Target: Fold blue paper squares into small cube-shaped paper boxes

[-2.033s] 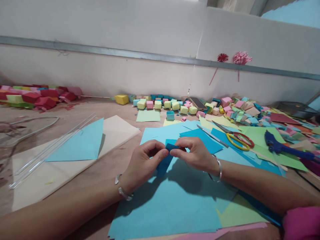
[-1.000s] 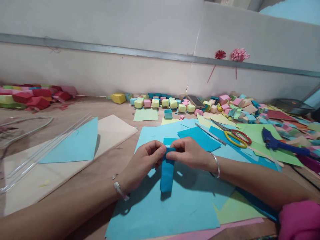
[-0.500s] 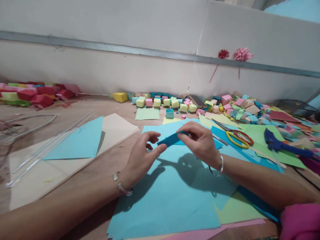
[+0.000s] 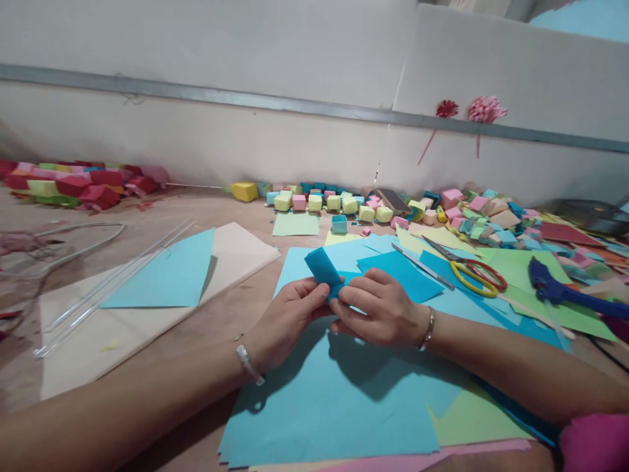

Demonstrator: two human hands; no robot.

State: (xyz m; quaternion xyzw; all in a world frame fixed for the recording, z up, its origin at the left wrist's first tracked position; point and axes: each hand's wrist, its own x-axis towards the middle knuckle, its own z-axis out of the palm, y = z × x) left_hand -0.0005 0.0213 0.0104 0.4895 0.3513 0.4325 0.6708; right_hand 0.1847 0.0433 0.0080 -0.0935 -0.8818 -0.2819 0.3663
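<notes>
— So, what have you got in your hands?
— Your left hand (image 4: 289, 314) and right hand (image 4: 378, 308) both pinch a folded blue paper strip (image 4: 323, 269), held just above the light blue sheet (image 4: 334, 400).
— And beyond?
— Scissors (image 4: 472, 272) to your right, then paper cubes (image 4: 334, 203) along the wall.
</notes>
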